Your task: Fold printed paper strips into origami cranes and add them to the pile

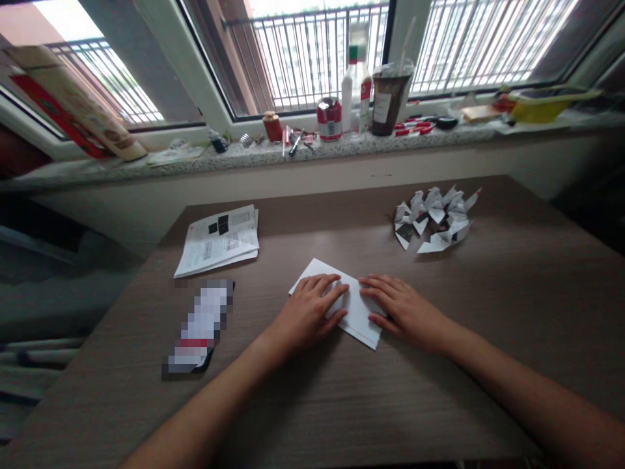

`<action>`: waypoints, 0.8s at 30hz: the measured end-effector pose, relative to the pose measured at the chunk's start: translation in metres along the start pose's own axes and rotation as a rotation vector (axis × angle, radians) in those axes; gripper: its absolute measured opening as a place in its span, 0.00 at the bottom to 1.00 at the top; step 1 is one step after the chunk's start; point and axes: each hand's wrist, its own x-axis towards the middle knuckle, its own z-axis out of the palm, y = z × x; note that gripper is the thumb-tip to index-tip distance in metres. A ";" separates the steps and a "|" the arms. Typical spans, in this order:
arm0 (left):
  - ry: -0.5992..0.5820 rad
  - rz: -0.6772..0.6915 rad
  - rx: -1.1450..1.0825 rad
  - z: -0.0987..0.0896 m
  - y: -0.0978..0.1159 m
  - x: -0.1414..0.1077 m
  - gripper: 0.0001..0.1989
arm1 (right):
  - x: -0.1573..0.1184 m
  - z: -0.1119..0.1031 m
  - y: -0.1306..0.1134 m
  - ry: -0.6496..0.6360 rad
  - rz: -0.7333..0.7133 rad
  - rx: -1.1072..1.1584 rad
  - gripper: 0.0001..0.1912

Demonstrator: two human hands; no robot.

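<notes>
A slanted white paper (pixel 359 314) lay well inside the edges of the wood-grain table (pixel 303 423), with room toward the smartphone (pixel 202 322) at left; the left hand (pixel 312 307) and right hand (pixel 396 305) rested on it, each grip spread wide and flattened; farther off stood a spiky, faceted folded-paper ring (pixel 437 210)

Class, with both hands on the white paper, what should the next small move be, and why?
Perhaps press the bare right hand along the flat, white rectangular paper while the bare left hand steadies it: both hands rest on it, and the brown wood-grained table supports it.
</notes>
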 end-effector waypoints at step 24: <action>0.094 -0.062 0.010 0.007 -0.017 -0.013 0.20 | 0.000 -0.013 0.005 -0.041 -0.026 0.104 0.22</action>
